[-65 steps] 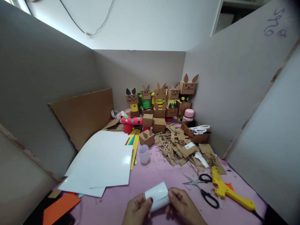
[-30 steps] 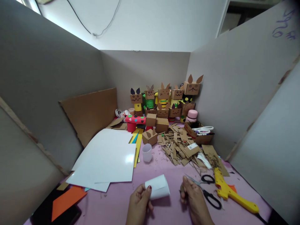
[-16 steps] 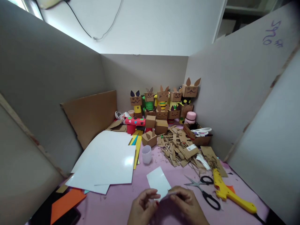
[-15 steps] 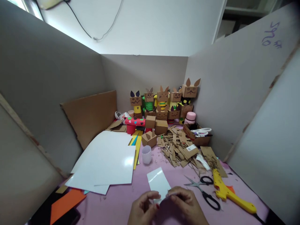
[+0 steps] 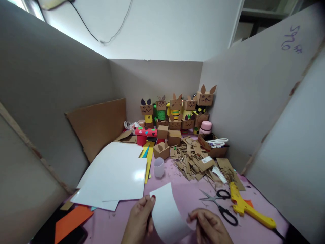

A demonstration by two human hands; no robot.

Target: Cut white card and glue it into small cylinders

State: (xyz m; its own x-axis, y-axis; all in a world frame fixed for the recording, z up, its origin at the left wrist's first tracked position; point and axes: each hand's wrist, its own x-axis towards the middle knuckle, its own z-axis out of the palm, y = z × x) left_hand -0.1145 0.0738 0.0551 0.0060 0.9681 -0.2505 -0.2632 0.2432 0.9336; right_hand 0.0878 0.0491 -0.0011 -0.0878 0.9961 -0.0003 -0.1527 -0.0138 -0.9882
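Observation:
A small rectangular piece of white paper (image 5: 169, 215) is held up above the pink tabletop, bowed along its length. My left hand (image 5: 141, 217) pinches its left edge, thumb on top. At the lower right corner of the paper, my right hand (image 5: 209, 225) has its fingers bent in a pinch; the corner runs in between them. Scissors (image 5: 215, 200) with black handles lie partly spread just beyond my right hand. Farther right rests a yellow glue gun (image 5: 250, 208).
Large glossy white sheets (image 5: 114, 176) cover the left side, near orange paper (image 5: 72, 222). A translucent cup (image 5: 158, 167) stands mid-table. Cardboard scraps (image 5: 191, 157) are heaped behind the scissors. Cardboard animal figures (image 5: 175, 105) line the back, beside a box (image 5: 217, 150) of tools.
The white paper has been raised off the table and turned, its plain face now showing. My left hand has shifted left and my right hand right, so they are farther apart.

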